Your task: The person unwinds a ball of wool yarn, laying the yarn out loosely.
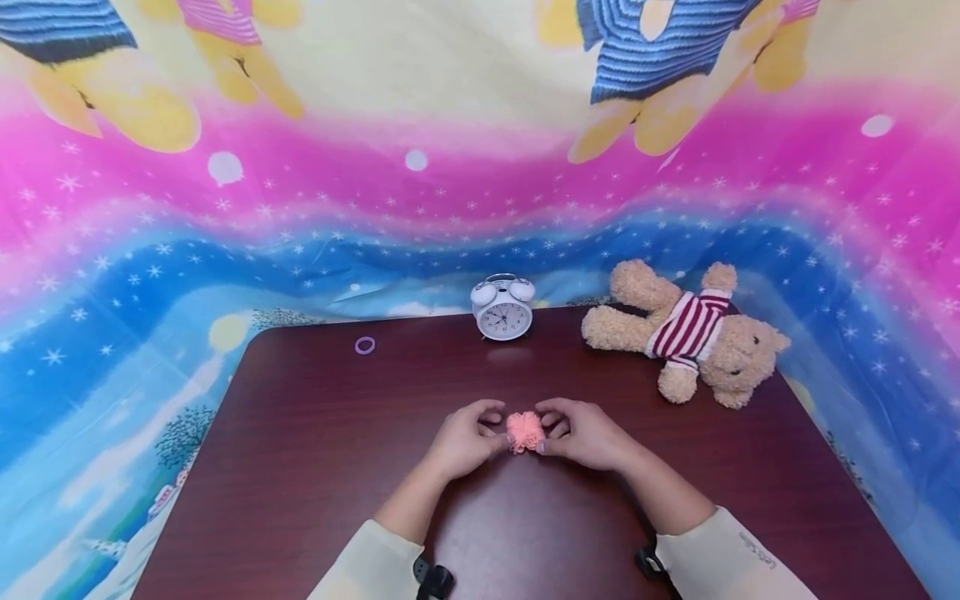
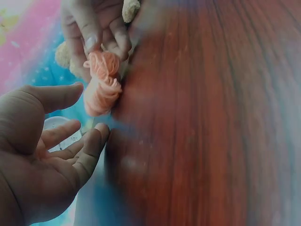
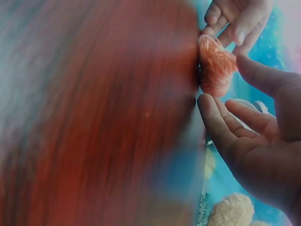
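Note:
A small bundle of coral-pink yarn (image 1: 525, 432), tied in at the middle with loops at both ends, is on the table between the two hands. On its left is my left hand (image 1: 467, 440), thumb and fingers spread apart and gently bent. My right hand (image 1: 591, 435) mirrors it on the other side, thumb tip close to the yarn. In the left wrist view a gap shows between the left fingers and the yarn (image 2: 101, 84). From the right wrist view, the right thumb and fingertips lie right beside the yarn (image 3: 217, 68); whether they touch it I cannot tell.
A white twin-bell alarm clock (image 1: 504, 310) stands at the table's back edge. To its left lies a purple ring (image 1: 364, 345). A teddy bear (image 1: 690, 333) in a red-striped shirt lies on its side at the back right. Printed cloth (image 1: 420, 208) hangs behind the dark wooden table (image 1: 315, 433).

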Demonstrator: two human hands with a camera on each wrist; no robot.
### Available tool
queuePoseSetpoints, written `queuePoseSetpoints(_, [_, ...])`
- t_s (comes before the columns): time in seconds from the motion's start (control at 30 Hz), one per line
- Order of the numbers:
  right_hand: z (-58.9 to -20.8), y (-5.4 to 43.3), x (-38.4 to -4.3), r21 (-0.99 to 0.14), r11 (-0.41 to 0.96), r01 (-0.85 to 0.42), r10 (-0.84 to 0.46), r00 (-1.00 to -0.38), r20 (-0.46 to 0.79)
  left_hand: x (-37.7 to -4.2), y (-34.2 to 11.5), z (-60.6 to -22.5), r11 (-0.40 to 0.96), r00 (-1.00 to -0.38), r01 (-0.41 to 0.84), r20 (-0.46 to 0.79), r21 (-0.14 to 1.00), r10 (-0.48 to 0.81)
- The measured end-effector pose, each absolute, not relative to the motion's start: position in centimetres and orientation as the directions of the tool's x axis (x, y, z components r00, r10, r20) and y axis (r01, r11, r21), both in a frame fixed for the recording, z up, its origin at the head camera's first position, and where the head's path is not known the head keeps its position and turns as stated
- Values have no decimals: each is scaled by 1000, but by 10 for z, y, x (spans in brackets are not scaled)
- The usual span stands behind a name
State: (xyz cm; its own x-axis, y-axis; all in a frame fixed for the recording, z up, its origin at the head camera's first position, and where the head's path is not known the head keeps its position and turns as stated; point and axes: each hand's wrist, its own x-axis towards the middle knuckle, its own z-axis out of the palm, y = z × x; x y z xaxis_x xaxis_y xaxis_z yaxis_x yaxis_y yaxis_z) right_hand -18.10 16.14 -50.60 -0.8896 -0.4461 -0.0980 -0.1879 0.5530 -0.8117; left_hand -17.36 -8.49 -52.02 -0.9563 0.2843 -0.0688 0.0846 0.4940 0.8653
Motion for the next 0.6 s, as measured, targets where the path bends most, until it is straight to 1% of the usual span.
queuePoseSetpoints(0.2, [-504,155,-182,-829,536,-160,-437,-892,-111,-176,-77,-524,457,-948,77,-77,886,308])
queuePoseSetpoints(0.3, [-503,154,-183,-843,516,-151,-437,-893,-107,-177,-77,-524,424,-951,66,-72,903,300])
queuePoseSetpoints(0.6, [-491,153,-179,-904,410,-121,-427,-902,-73,-174,-81,-513,165,-964,-29,-71,986,258])
